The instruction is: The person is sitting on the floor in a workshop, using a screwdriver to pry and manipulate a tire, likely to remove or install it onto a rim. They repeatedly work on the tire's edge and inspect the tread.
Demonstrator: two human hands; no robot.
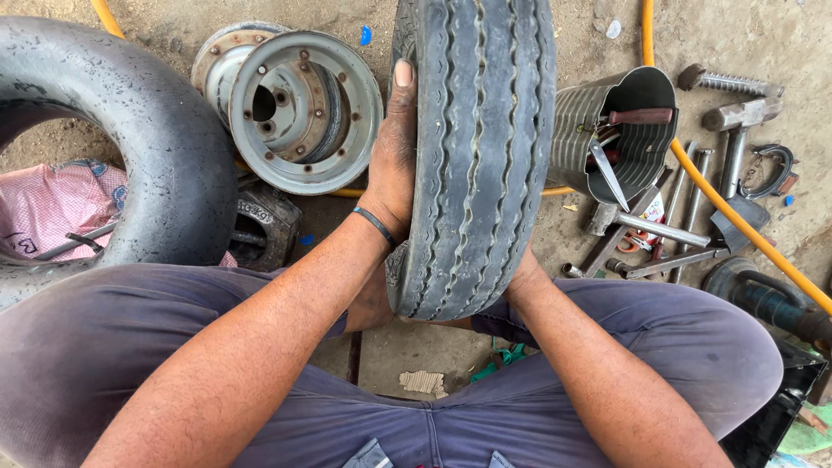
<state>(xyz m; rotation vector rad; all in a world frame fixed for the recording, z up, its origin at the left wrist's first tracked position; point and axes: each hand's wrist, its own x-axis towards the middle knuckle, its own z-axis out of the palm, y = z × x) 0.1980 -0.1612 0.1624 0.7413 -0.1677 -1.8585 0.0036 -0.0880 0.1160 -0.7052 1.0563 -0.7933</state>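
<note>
A worn grey tyre (481, 147) with ribbed tread stands upright on edge between my knees, its tread facing the camera. My left hand (394, 152) lies flat against its left sidewall, fingers pointing away from me, a dark band on the wrist. My right hand (523, 276) reaches behind the tyre's right side; only the wrist and the heel of the hand show, the fingers are hidden. Both forearms run up from the bottom of the view over my grey trousers.
A grey steel wheel rim (303, 108) lies on the ground to the left, beside a black inner tube (165, 147) over a pink sack (52, 204). To the right: a metal bucket (615, 130) holding tools, hammers and wrenches (685, 230), an orange hose (737, 217).
</note>
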